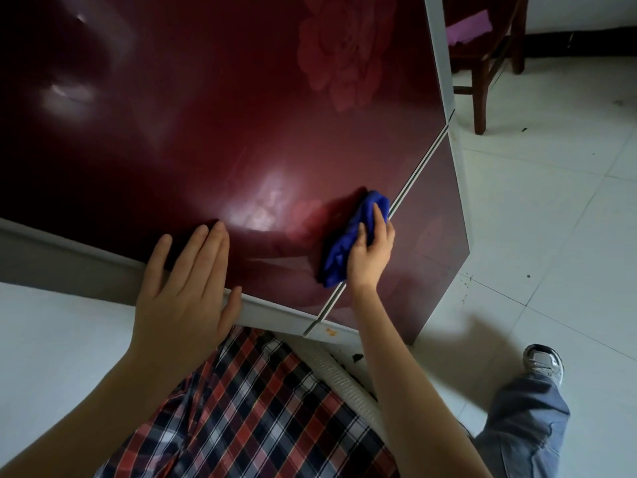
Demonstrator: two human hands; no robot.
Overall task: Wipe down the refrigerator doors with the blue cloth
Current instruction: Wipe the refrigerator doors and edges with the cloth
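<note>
The right hand grips the bunched blue cloth at the lower edge of the glossy dark-red refrigerator door; the left hand lies flat, fingers straight, bracing it. Firm overlapping strokes along that edge should serve best

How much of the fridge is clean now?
Done: hard to tell; the larger red door shines beside the blue cloth, but no wiped patch clearly shows. In hand: the right hand grips the blue cloth against that door, right by the seam, while the left hand rests flat on its edge. Left: probably the smaller door past the seam.
</note>
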